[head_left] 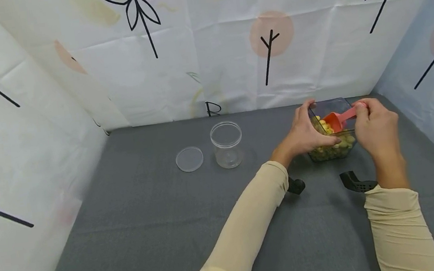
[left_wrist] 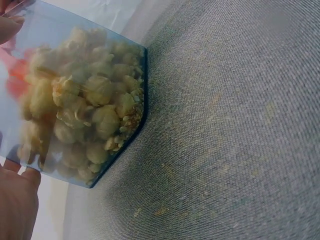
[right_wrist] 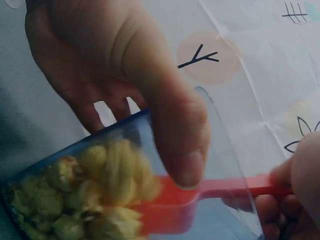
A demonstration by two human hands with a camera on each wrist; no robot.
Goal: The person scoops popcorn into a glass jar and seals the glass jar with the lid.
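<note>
A clear, square-mouthed plastic container holds yellowish popcorn at the right rear of the table. My left hand grips it by the side, its thumb lying across the front wall below the rim. A red scoop dips into the container, its bowl down among the popcorn. My right hand pinches the scoop's pink-red handle at the right rim. Through the clear wall in the right wrist view, popcorn lies against the scoop's bowl, slightly blurred.
An uncovered clear round jar stands left of my left hand. Beside it a clear round lid lies flat on the grey tabletop. White patterned cloth walls the back and both sides, close behind the container.
</note>
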